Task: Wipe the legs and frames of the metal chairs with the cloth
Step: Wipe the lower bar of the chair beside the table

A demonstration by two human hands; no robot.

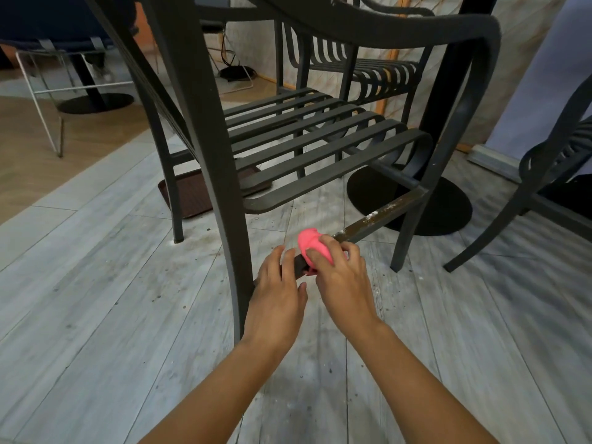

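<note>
The right hand [341, 277] is closed around a bunched pink cloth [312, 246], pressing it onto the low crossbar [378, 219] that joins the near legs of the dark metal chair [320, 145]. The cloth wraps the top of the bar close to its left end, with fingers curled over it. The left hand [277, 299] lies just beside, fingers loosely bent and resting on the bar's end where it meets the near left leg [217, 187]; it holds the frame lightly and carries nothing else. Thumb and right wrist nearly touch.

To the right of the cloth the bar runs up and away to the near right leg [413, 232], its top edge brownish and flecked with white dust. That stretch is uncovered. Above it the slatted seat overhangs, leaving a low gap between seat edge and bar.

The grey plank floor [112, 299] around the hands is bare on the left and towards the camera. A black round table base [448, 206] sits just behind the right leg, and a second chair's leg [499, 225] slants down near it on the right. A brown tray [192, 193] lies on the floor under the seat, by the rear left leg
</note>
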